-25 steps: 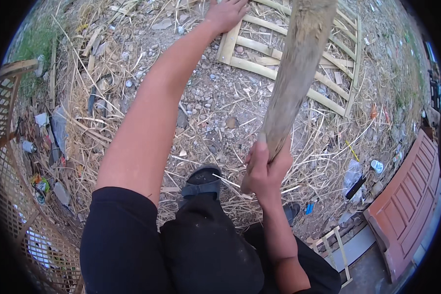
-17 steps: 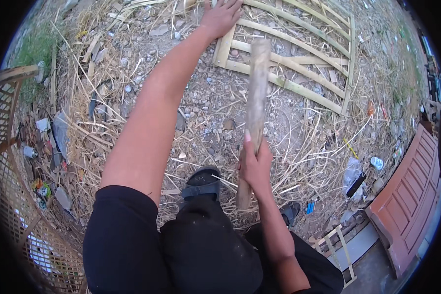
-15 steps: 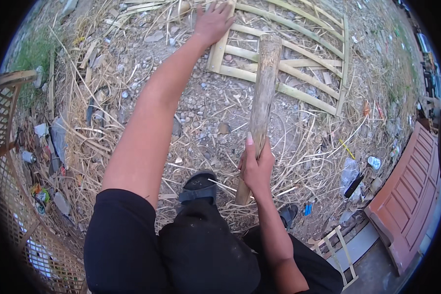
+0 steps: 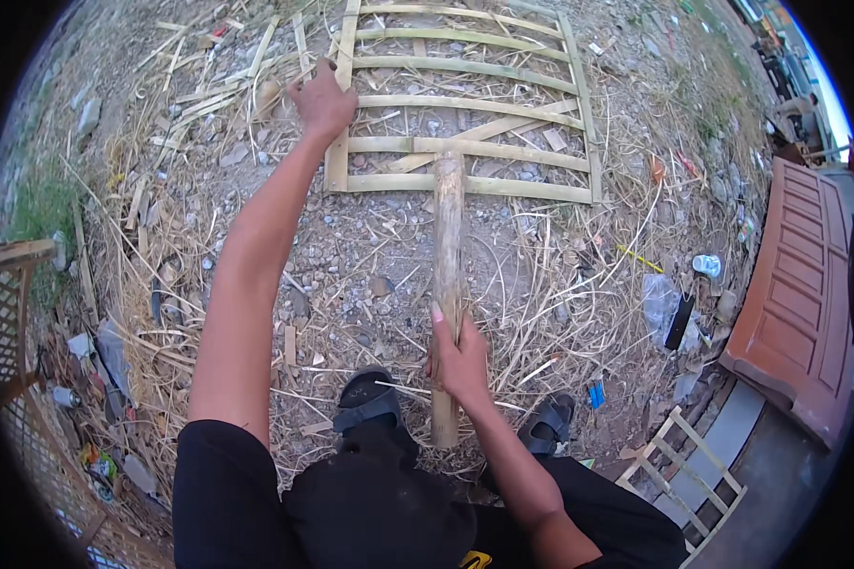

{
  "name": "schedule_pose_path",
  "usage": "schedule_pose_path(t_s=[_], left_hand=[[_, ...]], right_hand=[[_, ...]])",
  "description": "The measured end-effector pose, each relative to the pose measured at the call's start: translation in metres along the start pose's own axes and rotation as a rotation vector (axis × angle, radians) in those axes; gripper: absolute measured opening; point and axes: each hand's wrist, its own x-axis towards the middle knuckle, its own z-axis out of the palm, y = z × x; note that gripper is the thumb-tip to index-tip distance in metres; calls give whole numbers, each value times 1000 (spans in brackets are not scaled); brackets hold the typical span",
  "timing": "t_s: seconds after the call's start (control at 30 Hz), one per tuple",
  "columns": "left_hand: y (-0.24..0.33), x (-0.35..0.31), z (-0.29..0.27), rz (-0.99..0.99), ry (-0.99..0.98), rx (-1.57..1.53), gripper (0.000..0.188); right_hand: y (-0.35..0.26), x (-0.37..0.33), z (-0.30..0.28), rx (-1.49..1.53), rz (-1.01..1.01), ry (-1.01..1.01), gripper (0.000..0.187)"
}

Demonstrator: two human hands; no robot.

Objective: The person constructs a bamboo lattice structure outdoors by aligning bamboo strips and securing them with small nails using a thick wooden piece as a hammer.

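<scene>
My right hand [image 4: 460, 360] is wrapped round a thick, round wooden stick [image 4: 449, 242], with the thumb along its upper side. The stick's far end overlaps the nearest slats of a bamboo slatted frame [image 4: 465, 102], though I cannot tell whether they touch. This frame lies on the ground ahead, its pale slats running crosswise between two side rails. At its left side rail [image 4: 337, 161], my left hand [image 4: 323, 102] is closed over the edge with bent fingers, partly hidden from view.
Dry bamboo strips [image 4: 531, 313] litter the stony ground. A woven lattice piece [image 4: 38, 427] stands at left. To the right are a brown panelled board [image 4: 792, 284], a smaller slatted frame [image 4: 683, 474], a white cup [image 4: 706, 266] and a plastic bag [image 4: 662, 303].
The view has shifted, bringing the bamboo frame lower and leftward. My left hand's spread fingers have bent at the left rail. My right hand still holds the stick, now more upright in the picture.
</scene>
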Motion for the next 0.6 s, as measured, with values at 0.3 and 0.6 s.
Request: schedule_pose_path(t_s=[0.3,0.6], left_hand=[[18,10,-28,-204,-21,-179,66],[25,6,-55,-136,6,-352,75]], right_hand=[[2,-12,-10,86,4,-11,39],[1,-8,-20,108,-7,36,38]])
